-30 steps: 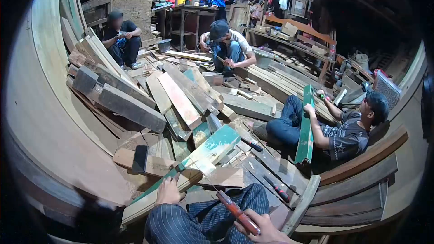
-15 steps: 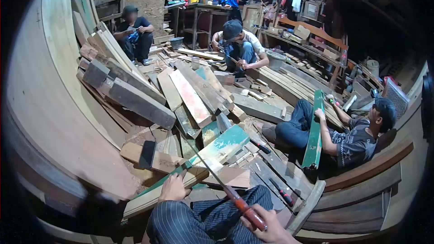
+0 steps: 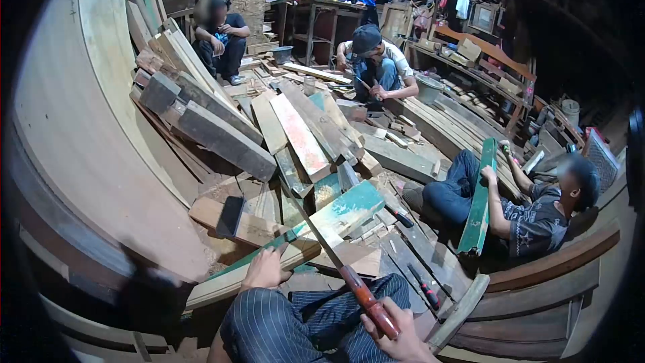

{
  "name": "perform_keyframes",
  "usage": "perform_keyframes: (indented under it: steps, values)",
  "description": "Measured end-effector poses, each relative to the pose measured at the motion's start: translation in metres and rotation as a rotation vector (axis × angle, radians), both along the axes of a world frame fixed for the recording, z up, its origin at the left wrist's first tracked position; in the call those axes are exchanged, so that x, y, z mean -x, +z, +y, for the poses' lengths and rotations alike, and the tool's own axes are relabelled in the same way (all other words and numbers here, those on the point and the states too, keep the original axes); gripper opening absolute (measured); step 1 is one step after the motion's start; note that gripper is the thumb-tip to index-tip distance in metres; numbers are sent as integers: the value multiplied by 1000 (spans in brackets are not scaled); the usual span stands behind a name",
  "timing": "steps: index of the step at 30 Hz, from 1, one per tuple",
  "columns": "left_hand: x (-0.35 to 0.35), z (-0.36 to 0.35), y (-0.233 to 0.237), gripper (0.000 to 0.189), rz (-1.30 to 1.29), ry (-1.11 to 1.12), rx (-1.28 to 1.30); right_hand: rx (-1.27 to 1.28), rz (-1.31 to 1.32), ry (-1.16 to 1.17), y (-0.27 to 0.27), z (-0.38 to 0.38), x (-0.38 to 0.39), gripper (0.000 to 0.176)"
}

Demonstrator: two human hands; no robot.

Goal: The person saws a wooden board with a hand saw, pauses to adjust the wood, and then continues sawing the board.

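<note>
My left hand [image 3: 264, 269] grips the edge of a wooden board [image 3: 218, 290], pale on one face with green paint along its side, which slants up from beside my left knee. In my right hand [image 3: 395, 335] is a long, narrow-bladed tool [image 3: 357, 286] with a reddish-brown wooden handle. Its blade points away from me and passes across the board's far part in this view, just beyond my left fingers. A broader piece with green and white paint [image 3: 356, 207] lies behind the blade. A dark phone-like slab [image 3: 230, 216] rests on a plank to the left.
Stacked timber [image 3: 302, 138] fills the floor ahead. A red-and-black handled tool [image 3: 428, 294] lies right of my knees. At right, a seated person [image 3: 551, 205] holds a green board [image 3: 480, 202]; another person [image 3: 376, 60] crouches ahead. Large curved panels [image 3: 74, 134] stand at left.
The view has turned a little left, so the scene sits farther right. The blade now reaches farther forward past the board. My left hand keeps its place on the board.
</note>
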State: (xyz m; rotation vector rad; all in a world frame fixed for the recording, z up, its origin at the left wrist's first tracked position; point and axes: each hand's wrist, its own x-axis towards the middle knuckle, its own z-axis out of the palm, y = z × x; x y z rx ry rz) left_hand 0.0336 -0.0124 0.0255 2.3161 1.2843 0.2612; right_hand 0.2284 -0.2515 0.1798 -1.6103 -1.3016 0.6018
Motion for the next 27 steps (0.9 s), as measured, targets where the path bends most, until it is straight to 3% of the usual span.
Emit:
perform_keyframes:
  steps: [2,3,7,10,19,27]
  values:
    - [0,1,0,81,-6,1,22,98,14,4,-2,-2,2,14]
    - [0,1,1,82,-6,0,31,214,177,-17,-7,-2,2,13]
    - [-2,0,0,83,32,38,52,121,16,-37,-3,-2,11,13]
    - [-3,-2,10,84,38,26,62,216,146,32,-7,-3,5,13]
    - [-5,-4,5,83,60,37,11,4,68,-12,-8,-2,14,14]
    - [-3,2,-16,89,123,15,-36,32,57,-54,-5,0,23,17]
